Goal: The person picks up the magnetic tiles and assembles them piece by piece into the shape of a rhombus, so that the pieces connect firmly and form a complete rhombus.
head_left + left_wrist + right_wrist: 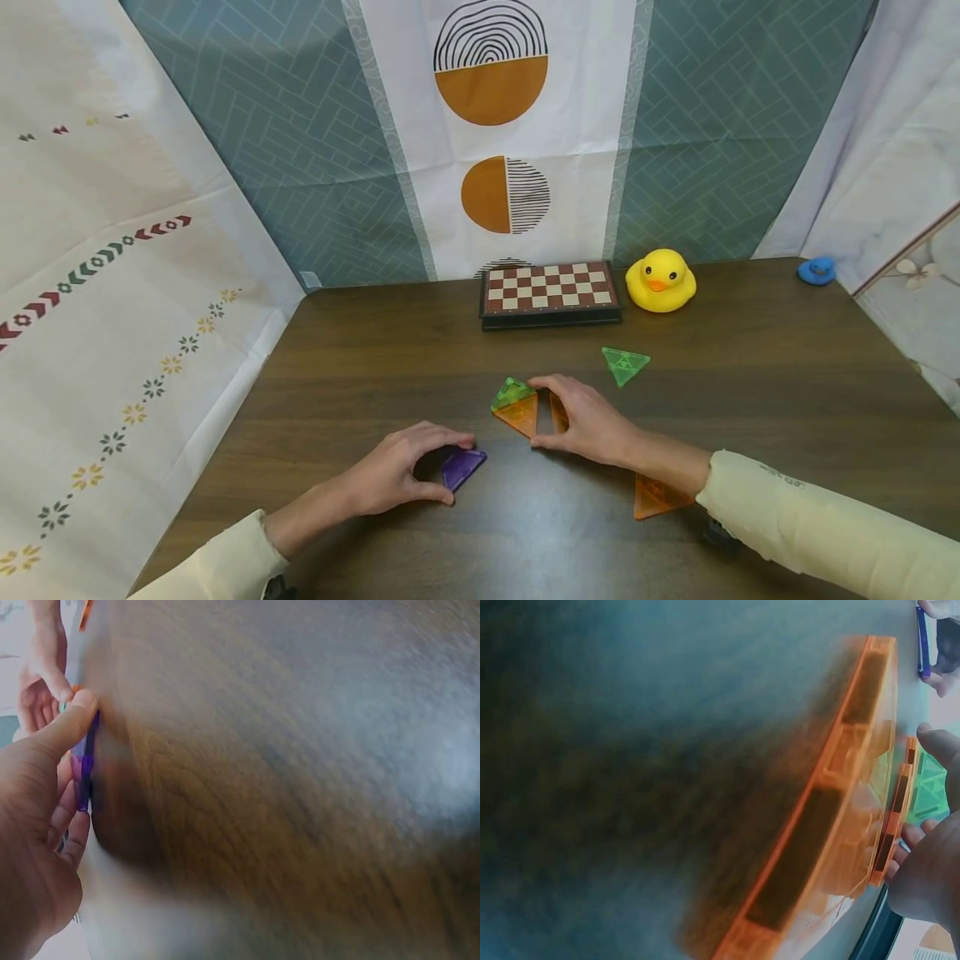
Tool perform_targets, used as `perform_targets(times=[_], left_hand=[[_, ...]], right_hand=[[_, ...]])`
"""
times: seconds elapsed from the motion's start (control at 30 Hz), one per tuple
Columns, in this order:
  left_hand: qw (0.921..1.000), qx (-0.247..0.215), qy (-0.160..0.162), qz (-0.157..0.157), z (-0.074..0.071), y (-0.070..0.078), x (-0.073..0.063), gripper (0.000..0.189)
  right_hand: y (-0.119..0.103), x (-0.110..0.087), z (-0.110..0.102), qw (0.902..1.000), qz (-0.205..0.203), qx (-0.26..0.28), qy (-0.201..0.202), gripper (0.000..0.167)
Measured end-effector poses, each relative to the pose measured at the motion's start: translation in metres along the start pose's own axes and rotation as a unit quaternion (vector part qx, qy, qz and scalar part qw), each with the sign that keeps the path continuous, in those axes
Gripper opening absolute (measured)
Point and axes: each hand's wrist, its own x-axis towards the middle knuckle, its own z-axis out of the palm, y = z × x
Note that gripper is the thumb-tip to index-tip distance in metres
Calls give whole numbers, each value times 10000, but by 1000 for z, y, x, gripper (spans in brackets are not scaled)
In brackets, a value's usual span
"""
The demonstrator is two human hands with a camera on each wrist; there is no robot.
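My left hand (401,468) pinches a purple magnetic tile (463,467) between thumb and fingers; in the left wrist view the purple tile (85,766) stands edge-on in that grip. My right hand (588,419) has thumb and fingers curled around an orange magnetic tile (558,413), partly hidden by the hand. The fingertips reach the corners of another orange tile (519,414), which lies against a green tile (513,393). Beneath the right forearm lies a larger orange tile (658,497), partly covered; it looms close in the right wrist view (795,862).
A green triangular tile (625,364) lies beyond the right hand. Along the back of the brown table (360,350) sit a chessboard box (551,293), a yellow rubber duck (661,281) and a small blue duck (817,270). Patterned cloths (322,133) hang behind.
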Motion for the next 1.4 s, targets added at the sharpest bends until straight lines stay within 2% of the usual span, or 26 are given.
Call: perform_targets(times=[0.2, 0.37, 0.67, 0.83, 0.97, 1.17, 1.27, 1.4], left_hand=[[9999, -32, 38, -126, -1, 1, 1, 80], [9997, -130, 78, -210, -1, 0, 2, 71], [9988, -371, 282, -142, -1, -5, 4, 64], [9976, -510, 441, -183, -5, -5, 5, 52], [9963, -606, 611, -28, -6, -6, 5, 42], [9924, -615, 990, 394, -7, -8, 7, 27], [9909, -740, 1016, 489, -8, -8, 8, 20], [9908, -876, 936, 426, -9, -7, 9, 19]], right_hand=[[-2, 1, 2, 9999, -26, -124, 86, 80], [-2, 2, 4, 9997, -46, -198, 126, 79], [-2, 1, 5, 9995, -89, -277, 159, 78], [-2, 1, 4, 9995, -112, -253, 168, 78], [-2, 1, 4, 9995, -103, -247, 155, 78], [-2, 1, 4, 9995, -89, -251, 168, 77], [-1, 1, 4, 9994, -105, -270, 181, 77], [-1, 1, 4, 9995, -100, -262, 174, 77]])
